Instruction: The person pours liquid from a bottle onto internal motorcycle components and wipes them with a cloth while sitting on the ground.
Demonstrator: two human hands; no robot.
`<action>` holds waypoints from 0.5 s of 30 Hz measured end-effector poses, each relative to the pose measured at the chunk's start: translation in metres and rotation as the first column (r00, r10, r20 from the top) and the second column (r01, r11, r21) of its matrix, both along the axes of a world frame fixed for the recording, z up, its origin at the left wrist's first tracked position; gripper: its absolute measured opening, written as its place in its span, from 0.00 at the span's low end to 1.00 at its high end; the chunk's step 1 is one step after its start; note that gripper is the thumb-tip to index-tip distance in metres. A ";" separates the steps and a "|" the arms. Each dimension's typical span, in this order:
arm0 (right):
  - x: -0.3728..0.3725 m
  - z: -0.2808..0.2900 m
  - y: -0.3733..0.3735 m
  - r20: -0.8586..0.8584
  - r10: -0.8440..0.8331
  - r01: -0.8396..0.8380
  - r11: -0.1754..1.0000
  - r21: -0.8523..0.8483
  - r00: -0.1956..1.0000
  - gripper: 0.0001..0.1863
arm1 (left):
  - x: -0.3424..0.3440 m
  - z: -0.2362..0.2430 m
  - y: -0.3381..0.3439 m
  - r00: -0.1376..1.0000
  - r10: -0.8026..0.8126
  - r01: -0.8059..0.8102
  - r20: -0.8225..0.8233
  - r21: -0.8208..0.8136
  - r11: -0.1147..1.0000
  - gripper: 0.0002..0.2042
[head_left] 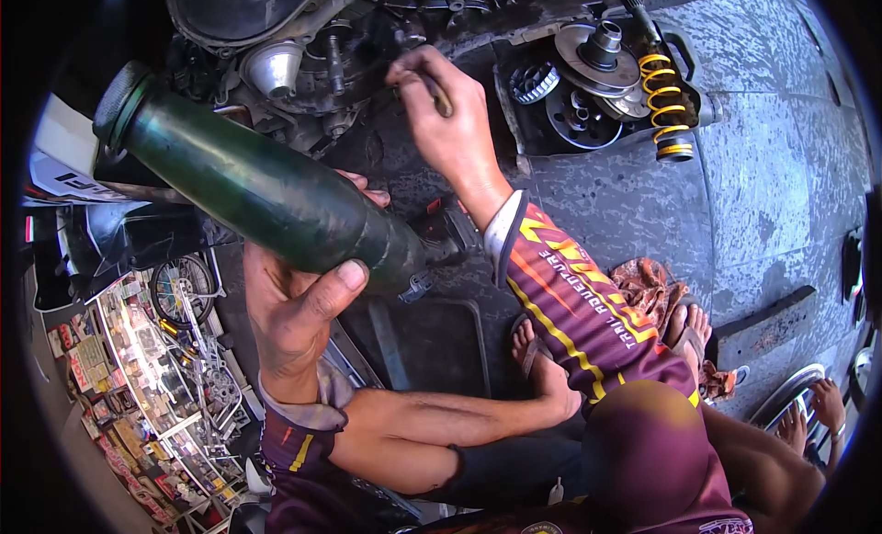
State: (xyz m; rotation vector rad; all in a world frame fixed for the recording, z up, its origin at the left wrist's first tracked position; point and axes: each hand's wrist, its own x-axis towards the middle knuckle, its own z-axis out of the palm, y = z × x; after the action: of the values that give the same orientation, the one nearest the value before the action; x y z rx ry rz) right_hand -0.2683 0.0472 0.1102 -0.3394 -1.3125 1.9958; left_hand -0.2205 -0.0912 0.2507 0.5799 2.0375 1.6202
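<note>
A crumpled reddish rag lies on the grey floor.

The bottle is in the left hand. Right of the right hand, a tray holds metal parts.

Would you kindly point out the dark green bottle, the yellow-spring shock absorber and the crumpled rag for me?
Dark green bottle (262, 183): head view, middle of its body.
Yellow-spring shock absorber (660, 89): head view, on its coils.
Crumpled rag (645, 293): head view, on its folds.
</note>
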 end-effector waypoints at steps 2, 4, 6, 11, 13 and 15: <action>-0.004 0.016 -0.001 -0.045 -0.110 0.113 0.991 0.066 0.993 0.05 | 0.001 -0.002 -0.001 0.999 0.036 -0.036 -0.012 0.029 0.999 0.31; 0.000 0.034 0.001 -0.207 -0.050 0.069 0.994 0.083 0.977 0.04 | 0.001 -0.003 -0.002 0.999 0.049 -0.049 -0.007 0.034 0.998 0.31; -0.001 0.010 0.002 -0.100 -0.076 0.084 0.994 0.068 0.992 0.04 | 0.002 0.002 0.004 1.000 0.031 -0.031 -0.001 0.014 0.999 0.31; 0.004 0.014 -0.014 -0.114 0.063 -0.080 0.985 -0.152 0.991 0.06 | 0.004 -0.002 -0.007 1.000 0.009 -0.009 0.005 0.047 0.999 0.34; 0.000 0.033 -0.017 -0.265 0.063 -0.134 0.957 -0.259 0.962 0.06 | 0.006 -0.005 -0.009 1.000 0.010 -0.010 0.001 0.063 0.998 0.37; -0.008 0.031 -0.025 -0.215 0.174 -0.231 0.932 -0.280 0.961 0.06 | 0.006 -0.007 -0.008 1.000 -0.015 0.017 -0.022 0.084 0.996 0.38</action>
State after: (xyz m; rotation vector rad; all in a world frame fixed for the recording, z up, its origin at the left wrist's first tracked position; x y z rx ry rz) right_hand -0.2764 0.0220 0.1411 -0.1542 -0.9558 2.3485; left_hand -0.2145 -0.0989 0.2440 0.6446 1.9821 1.7040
